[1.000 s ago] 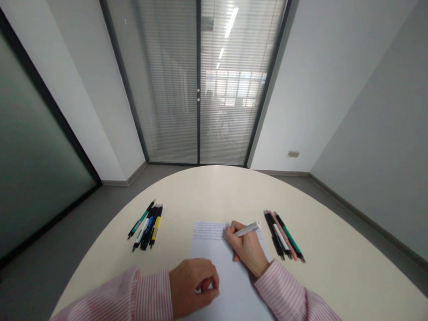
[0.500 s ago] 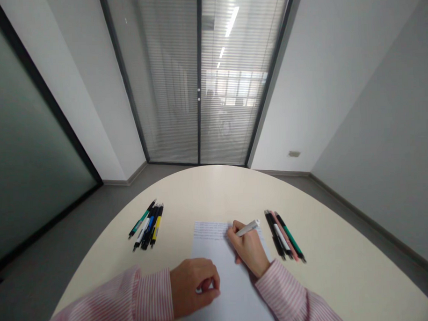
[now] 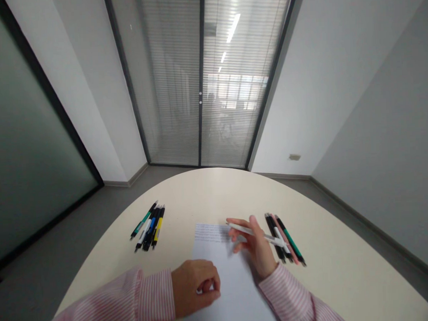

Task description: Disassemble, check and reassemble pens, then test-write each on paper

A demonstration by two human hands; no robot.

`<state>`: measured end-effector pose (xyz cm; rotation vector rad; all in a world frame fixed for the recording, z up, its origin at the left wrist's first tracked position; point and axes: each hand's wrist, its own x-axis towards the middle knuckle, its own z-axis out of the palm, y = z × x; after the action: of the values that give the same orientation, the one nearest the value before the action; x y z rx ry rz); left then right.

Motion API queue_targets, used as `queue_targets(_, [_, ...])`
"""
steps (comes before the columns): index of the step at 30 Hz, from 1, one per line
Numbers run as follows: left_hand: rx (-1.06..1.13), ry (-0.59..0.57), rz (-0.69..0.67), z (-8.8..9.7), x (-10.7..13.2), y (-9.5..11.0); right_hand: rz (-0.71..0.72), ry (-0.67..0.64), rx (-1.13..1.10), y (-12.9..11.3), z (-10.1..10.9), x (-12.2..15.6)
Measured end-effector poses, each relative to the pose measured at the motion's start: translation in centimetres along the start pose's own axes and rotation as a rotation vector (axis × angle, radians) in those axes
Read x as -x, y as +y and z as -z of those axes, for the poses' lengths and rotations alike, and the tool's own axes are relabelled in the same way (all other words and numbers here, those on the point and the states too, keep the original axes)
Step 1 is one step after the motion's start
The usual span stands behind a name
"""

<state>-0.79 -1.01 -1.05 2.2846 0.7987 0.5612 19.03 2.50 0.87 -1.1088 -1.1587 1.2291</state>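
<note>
We grip a white pen (image 3: 255, 233) with right hand fingers (image 3: 237, 222) over the paper sheet (image 3: 214, 273); left hand fingers (image 3: 208, 296) curl shut.

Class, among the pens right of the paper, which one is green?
The green-and-black pen on the outer edge of that bunch, farthest from the right hand; the pens beside it show black, white or pink.

White pen (image 3: 241, 229): slim barrel, tip pointing left, lying loosely across the open fingers of the right hand (image 3: 255, 247), raised above the paper. Sheet of paper (image 3: 217, 263): white, upright, flat; small lines of writing across its far end, the remainder blank; near end running toward the person.
</note>
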Motion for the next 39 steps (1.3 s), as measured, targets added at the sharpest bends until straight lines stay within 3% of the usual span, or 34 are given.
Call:
queue_targets(3, [0.005, 0.001, 0.017, 0.0, 0.0, 0.1, -0.040, -0.073, -0.286, -0.8, -0.3, 0.8])
queue_targets(7, [0.004, -0.011, 0.024, 0.0, -0.1, 0.0, -0.042, -0.063, -0.509, -1.0, 0.1, 2.1])
queue_targets(12, [0.000, -0.014, 0.022, 0.1, -0.1, 0.1, -0.238, -0.251, -0.886, -0.7, 1.1, 3.0])
queue_targets(14, [-0.003, -0.016, 0.032, 0.2, -0.1, 0.2, -0.238, -0.199, -0.933, -0.6, 1.2, 3.0])
queue_targets(18, [-0.003, -0.027, 0.037, 0.3, -0.1, 0.4, -0.199, -0.048, -0.957, -0.5, 1.1, 2.7])
queue_targets(23, [-0.005, -0.026, 0.027, 0.1, -0.2, 0.3, -0.279, -0.078, -0.984, -0.8, 2.0, 2.8])
queue_targets(27, [-0.011, -0.022, 0.029, -0.1, -0.1, 0.1, -0.251, -0.032, -0.867, -1.0, 2.2, 3.1])
queue_targets(32, [-0.004, -0.015, 0.018, 0.0, 0.0, 0.1, -0.159, -0.100, -0.760, -1.3, 1.4, 3.2])
queue_targets(36, [0.015, -0.007, 0.012, 0.2, 0.0, 0.2, -0.036, 0.052, -0.661, -2.3, 2.1, 3.1])
queue_targets(39, [0.019, -0.010, 0.017, 0.3, 0.1, 0.3, 0.035, 0.174, -0.513, -2.9, 4.7, 3.1])
